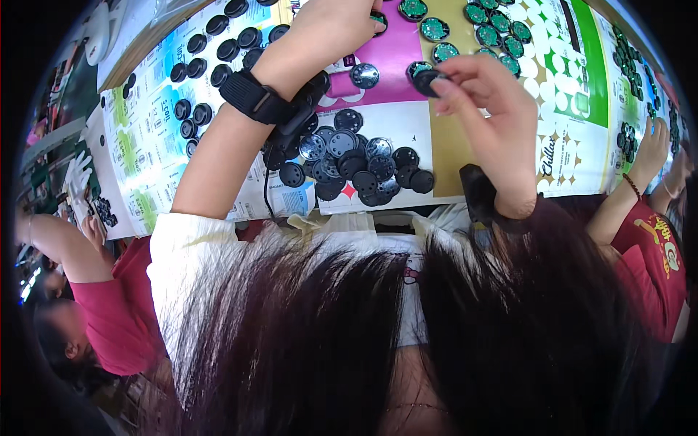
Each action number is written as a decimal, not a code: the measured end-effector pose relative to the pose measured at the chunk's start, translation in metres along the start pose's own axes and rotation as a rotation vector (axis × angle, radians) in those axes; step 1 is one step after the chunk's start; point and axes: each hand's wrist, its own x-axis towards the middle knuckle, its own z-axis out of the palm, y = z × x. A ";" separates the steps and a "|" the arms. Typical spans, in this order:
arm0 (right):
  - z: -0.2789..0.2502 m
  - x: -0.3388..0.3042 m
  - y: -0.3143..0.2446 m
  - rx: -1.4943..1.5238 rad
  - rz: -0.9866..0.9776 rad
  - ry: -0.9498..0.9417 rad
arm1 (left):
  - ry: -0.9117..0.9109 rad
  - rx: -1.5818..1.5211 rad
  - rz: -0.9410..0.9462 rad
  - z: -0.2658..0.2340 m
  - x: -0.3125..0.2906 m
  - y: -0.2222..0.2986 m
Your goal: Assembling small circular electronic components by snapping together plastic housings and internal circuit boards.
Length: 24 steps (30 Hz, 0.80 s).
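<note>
My right hand (494, 102) pinches a round black cover (429, 83) between thumb and fingers. This disc hangs over a black round case with a green circuit board (419, 68), overlapping it; whether the two touch I cannot tell. At the top edge, my left hand (338, 29) is partly cut off, its curled fingertips on the rim of another round case with a green board (379, 22). Between my forearms lies a heap of shiny black discs with small holes (352, 156). One loose disc (365, 75) sits apart on the pink patch.
Several black ring-shaped cases (227, 49) stand to the left. Green-board cases (498, 27) cluster at the upper right. Printed sheets (567, 156) cover the table. A black strap device (254, 97) is on my left wrist, its cable hanging down. Co-workers' arms (647, 156) are at both sides.
</note>
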 end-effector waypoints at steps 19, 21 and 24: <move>0.002 -0.006 -0.009 0.259 -0.064 0.115 | -0.071 -1.416 -0.242 -0.021 -0.082 0.067; 0.001 -0.005 -0.008 -0.063 -0.246 0.076 | -0.047 -1.448 -0.250 -0.016 -0.088 0.065; -0.002 -0.001 -0.011 -0.403 -0.506 0.075 | -0.029 -1.483 -0.242 -0.016 -0.092 0.063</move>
